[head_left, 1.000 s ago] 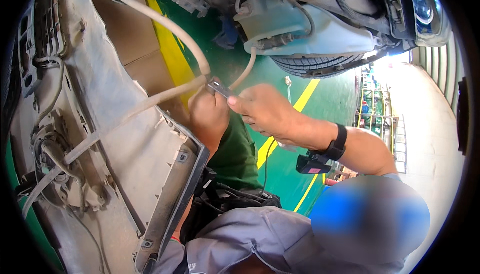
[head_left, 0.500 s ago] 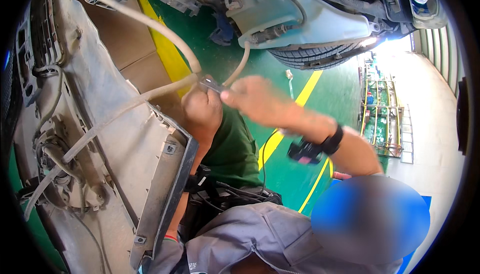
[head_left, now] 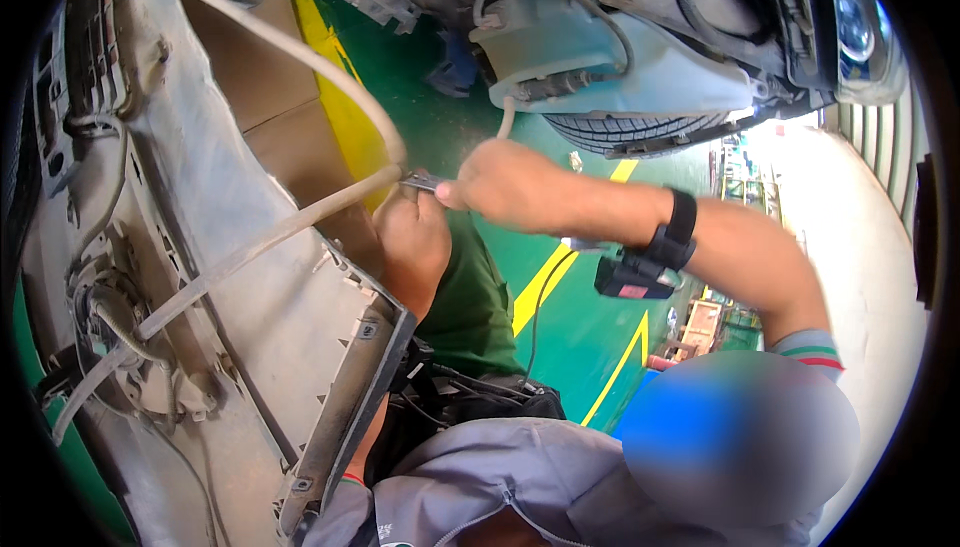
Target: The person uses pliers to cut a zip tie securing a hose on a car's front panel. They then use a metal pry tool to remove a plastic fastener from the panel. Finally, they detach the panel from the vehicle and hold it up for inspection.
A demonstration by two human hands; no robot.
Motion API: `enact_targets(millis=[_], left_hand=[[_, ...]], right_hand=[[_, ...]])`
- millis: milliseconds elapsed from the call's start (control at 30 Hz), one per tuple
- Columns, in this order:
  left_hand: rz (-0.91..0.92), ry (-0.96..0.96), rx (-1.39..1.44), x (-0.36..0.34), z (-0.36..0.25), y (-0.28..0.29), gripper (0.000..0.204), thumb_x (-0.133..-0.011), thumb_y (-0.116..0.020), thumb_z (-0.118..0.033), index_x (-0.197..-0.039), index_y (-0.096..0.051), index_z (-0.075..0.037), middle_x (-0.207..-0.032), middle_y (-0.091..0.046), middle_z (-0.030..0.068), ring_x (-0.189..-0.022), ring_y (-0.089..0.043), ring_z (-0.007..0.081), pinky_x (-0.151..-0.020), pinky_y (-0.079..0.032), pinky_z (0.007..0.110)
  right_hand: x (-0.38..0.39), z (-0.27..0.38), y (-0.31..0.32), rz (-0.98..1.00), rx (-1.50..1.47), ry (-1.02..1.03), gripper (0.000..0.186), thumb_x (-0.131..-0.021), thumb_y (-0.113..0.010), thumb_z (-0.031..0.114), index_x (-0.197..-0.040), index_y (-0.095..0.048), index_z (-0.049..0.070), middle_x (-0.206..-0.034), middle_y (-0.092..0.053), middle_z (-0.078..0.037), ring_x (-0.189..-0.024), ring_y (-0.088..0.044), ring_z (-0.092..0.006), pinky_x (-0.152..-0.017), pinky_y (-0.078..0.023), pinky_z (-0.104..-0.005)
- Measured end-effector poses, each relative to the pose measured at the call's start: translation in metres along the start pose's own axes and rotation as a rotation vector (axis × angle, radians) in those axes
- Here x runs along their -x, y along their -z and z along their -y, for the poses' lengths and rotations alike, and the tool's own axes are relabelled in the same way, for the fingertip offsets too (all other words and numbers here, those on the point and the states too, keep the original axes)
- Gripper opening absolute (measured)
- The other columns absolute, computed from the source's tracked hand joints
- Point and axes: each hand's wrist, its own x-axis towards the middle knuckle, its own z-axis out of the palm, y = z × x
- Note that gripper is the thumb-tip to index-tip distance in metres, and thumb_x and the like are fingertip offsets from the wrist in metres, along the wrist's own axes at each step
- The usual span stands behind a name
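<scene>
A long beige hose [head_left: 300, 50] sweeps in from the upper left, bends sharply in front of me and runs back down over the bumper cover [head_left: 230, 137]. My left hand [head_left: 413, 237] is closed at that bend, its fingers partly hidden behind the hose. What looks like a pair of pliers [head_left: 422, 182] reaches the bend with its metal end. My right hand [head_left: 515, 185] is closed round its other end. Just above the right hand, a short hose [head_left: 507, 119] hangs from the pale blue fluid reservoir [head_left: 620, 57]; its lower end is hidden behind the hand.
A tyre [head_left: 630, 134] sits below the reservoir, with a headlamp [head_left: 855, 27] at the upper right. Cardboard [head_left: 270, 77] lies on the green floor beside a yellow stripe [head_left: 330, 57]. The bumper cover's dark edge [head_left: 375, 377] runs close to my left forearm. A rack [head_left: 745, 182] stands farther right.
My right forearm has swung up and lies more level, and the right hand now covers the short hose's lower end. The left hand remains at the bend. The view has shifted slightly.
</scene>
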Motion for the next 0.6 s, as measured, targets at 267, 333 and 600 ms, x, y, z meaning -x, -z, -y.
enact_targets(millis=[267,333,600], left_hand=[[-0.036,0.072,0.138,0.001,-0.013,0.003,0.023,-0.103,-0.055,-0.012,-0.090,-0.065,0.005,-0.070,-0.061,0.0134,-0.064,-0.059,0.0231,-0.061,-0.046,0.037],[-0.059,0.062,0.156,0.002,-0.015,0.000,0.032,-0.106,-0.052,-0.018,-0.085,-0.061,0.005,-0.067,-0.056,0.0077,-0.065,-0.051,0.0142,-0.059,-0.041,0.035],[-0.067,0.037,0.034,0.003,-0.020,0.007,0.020,-0.105,-0.052,-0.014,-0.102,-0.061,0.004,-0.081,-0.061,0.0078,-0.076,-0.058,0.0165,-0.070,-0.047,0.034]], right_hand=[[0.022,0.018,-0.028,-0.131,-0.511,-0.271,0.057,-0.098,-0.056,0.042,-0.071,-0.062,-0.006,-0.067,-0.057,-0.029,-0.069,-0.056,-0.0482,-0.067,-0.044,-0.0527],[0.023,0.016,-0.042,-0.202,-0.567,-0.269,0.057,-0.099,-0.056,0.042,-0.070,-0.062,-0.007,-0.067,-0.058,-0.028,-0.068,-0.056,-0.0477,-0.067,-0.044,-0.0518],[0.021,0.007,-0.062,-0.294,-0.579,-0.219,0.056,-0.098,-0.057,0.041,-0.069,-0.062,-0.006,-0.065,-0.058,-0.028,-0.065,-0.055,-0.0458,-0.065,-0.044,-0.0499]])
